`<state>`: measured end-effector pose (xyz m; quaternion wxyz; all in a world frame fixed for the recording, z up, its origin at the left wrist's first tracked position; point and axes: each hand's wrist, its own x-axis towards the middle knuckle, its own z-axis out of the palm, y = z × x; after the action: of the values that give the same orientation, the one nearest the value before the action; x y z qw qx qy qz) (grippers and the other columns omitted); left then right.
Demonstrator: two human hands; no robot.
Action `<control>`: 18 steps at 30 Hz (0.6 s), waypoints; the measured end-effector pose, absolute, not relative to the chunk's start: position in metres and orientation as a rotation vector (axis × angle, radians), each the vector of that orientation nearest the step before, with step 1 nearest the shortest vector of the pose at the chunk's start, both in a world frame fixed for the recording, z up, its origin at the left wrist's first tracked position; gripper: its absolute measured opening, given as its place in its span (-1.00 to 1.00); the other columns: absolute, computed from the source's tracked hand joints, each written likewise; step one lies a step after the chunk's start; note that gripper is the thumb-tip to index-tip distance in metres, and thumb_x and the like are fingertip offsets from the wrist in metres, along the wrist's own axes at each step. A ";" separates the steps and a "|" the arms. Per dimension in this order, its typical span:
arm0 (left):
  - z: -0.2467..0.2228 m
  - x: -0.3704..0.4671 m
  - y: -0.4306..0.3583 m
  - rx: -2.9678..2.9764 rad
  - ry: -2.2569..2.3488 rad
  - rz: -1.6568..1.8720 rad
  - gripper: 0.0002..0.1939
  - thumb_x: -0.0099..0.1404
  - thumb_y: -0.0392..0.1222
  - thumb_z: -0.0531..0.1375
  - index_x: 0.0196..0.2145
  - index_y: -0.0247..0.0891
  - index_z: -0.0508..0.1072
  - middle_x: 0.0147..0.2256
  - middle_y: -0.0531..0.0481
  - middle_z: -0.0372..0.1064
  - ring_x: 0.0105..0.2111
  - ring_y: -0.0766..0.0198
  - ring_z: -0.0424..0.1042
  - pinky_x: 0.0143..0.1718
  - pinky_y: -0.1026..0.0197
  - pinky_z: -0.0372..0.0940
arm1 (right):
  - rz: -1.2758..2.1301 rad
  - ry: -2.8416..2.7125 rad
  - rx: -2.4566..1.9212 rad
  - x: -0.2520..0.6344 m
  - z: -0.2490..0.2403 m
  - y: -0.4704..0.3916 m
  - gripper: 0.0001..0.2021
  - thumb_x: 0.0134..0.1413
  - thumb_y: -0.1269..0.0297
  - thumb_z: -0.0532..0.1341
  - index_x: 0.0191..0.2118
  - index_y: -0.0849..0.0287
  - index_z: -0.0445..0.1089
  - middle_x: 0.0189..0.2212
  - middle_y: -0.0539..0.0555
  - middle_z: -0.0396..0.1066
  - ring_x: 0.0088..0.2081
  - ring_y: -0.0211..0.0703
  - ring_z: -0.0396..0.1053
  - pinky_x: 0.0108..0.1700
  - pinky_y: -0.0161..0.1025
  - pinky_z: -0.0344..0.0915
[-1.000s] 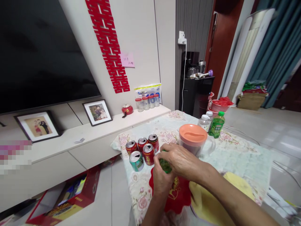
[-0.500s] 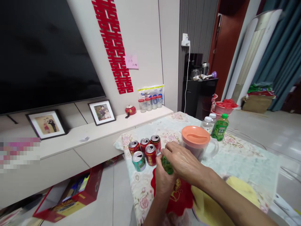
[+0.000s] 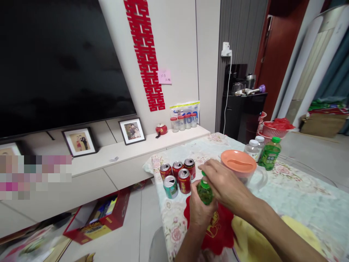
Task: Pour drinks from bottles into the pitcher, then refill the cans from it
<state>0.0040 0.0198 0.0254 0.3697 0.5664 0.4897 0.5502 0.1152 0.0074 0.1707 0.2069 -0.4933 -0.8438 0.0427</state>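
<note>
My left hand [image 3: 199, 213] grips a small green bottle [image 3: 204, 191] from below, holding it upright over a red cloth [image 3: 215, 233]. My right hand [image 3: 225, 185] curls over the bottle's top, fingers around its green cap. Just left of the hands stand several opened drink cans [image 3: 178, 174], red ones and a green-and-white one, on a flower-patterned tablecloth [image 3: 294, 189]. Behind my right hand sits a clear jug with an orange lid [image 3: 238, 162].
A green drink bottle [image 3: 269, 154] and a white-capped jar [image 3: 252, 149] stand at the table's far side. A yellow cloth [image 3: 256, 243] lies under my right forearm. A red carton [image 3: 100, 220] sits on the floor left of the table, by the TV shelf [image 3: 122, 154].
The view has swung left and up. The green bottle has come up higher out of my hands, and my right hand has shifted from wrapping it to its cap.
</note>
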 end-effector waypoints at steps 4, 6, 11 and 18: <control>0.022 0.004 0.020 1.479 1.282 1.414 -0.47 0.10 -0.13 0.33 -0.01 -0.15 0.24 -0.12 -0.09 0.48 -0.16 0.11 0.53 -0.06 0.10 0.42 | 0.348 -2.213 -1.255 0.152 0.154 -0.017 -0.79 0.38 0.32 0.05 -0.15 0.08 0.45 -0.13 0.14 0.47 -0.10 -0.04 0.44 -0.05 -0.11 0.36; 0.018 0.004 0.021 1.470 1.309 1.394 -0.45 0.08 -0.19 0.32 0.01 -0.16 0.23 -0.14 -0.07 0.46 -0.19 0.14 0.52 -0.07 0.11 0.43 | 0.432 -2.181 -1.335 0.176 0.123 -0.025 -0.78 0.34 0.32 0.06 -0.14 0.04 0.47 -0.15 0.12 0.50 -0.13 -0.04 0.47 -0.06 -0.11 0.37; 0.013 0.005 0.022 1.461 1.351 1.391 -0.43 0.05 -0.23 0.32 0.02 -0.15 0.25 -0.10 -0.05 0.43 -0.16 0.15 0.52 -0.04 0.11 0.42 | 0.533 -2.069 -1.741 0.225 0.023 -0.029 -0.75 0.15 0.31 0.12 -0.14 0.08 0.52 -0.18 0.13 0.57 -0.14 0.01 0.53 -0.06 -0.13 0.40; 0.017 0.005 0.022 1.446 1.377 1.397 -0.44 0.02 -0.20 0.33 -0.02 -0.15 0.27 -0.15 -0.01 0.45 -0.23 0.18 0.51 -0.10 0.13 0.43 | 0.393 -1.946 -2.020 0.229 -0.023 -0.013 -0.66 0.28 0.26 0.06 0.04 0.21 0.46 -0.03 0.28 0.53 0.03 0.11 0.49 0.05 -0.12 0.32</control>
<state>0.0054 0.0222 0.0167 0.3451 0.5571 0.5302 0.5380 0.2290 -0.0131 -0.0226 0.1538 -0.7048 -0.6789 0.1371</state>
